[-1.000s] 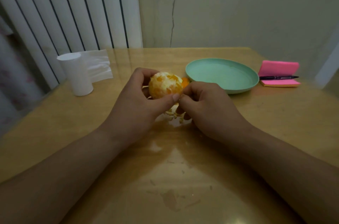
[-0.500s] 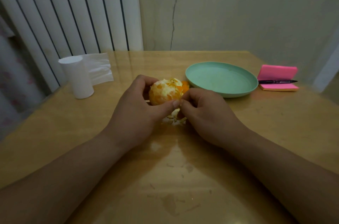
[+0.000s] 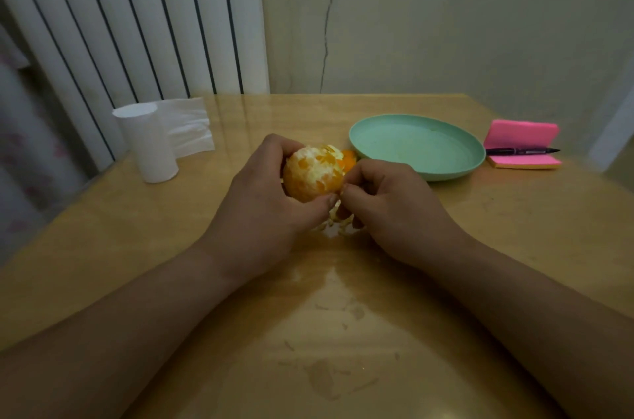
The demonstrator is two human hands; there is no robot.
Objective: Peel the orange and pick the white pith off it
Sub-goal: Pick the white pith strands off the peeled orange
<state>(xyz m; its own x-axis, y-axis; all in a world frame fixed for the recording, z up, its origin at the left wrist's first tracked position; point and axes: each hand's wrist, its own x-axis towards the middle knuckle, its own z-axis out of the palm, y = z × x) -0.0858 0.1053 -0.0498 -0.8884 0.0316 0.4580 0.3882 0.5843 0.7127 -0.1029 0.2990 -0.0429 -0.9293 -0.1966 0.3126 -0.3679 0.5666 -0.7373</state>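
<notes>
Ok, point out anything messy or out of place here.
Loose peel scraps lie on the table below the orange, beside the green plate rather than in it. The near tabletop shows smears and flecks. A crack runs up the wall.

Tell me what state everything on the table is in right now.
orange, peeled, white pith patches left
left hand, grips orange
right hand, pinches orange's lower edge
peel scraps, loose under hands
plate, upright
roll, standing, sheet unrolled
pen, lying on notes
notes, pad flipped open
</notes>
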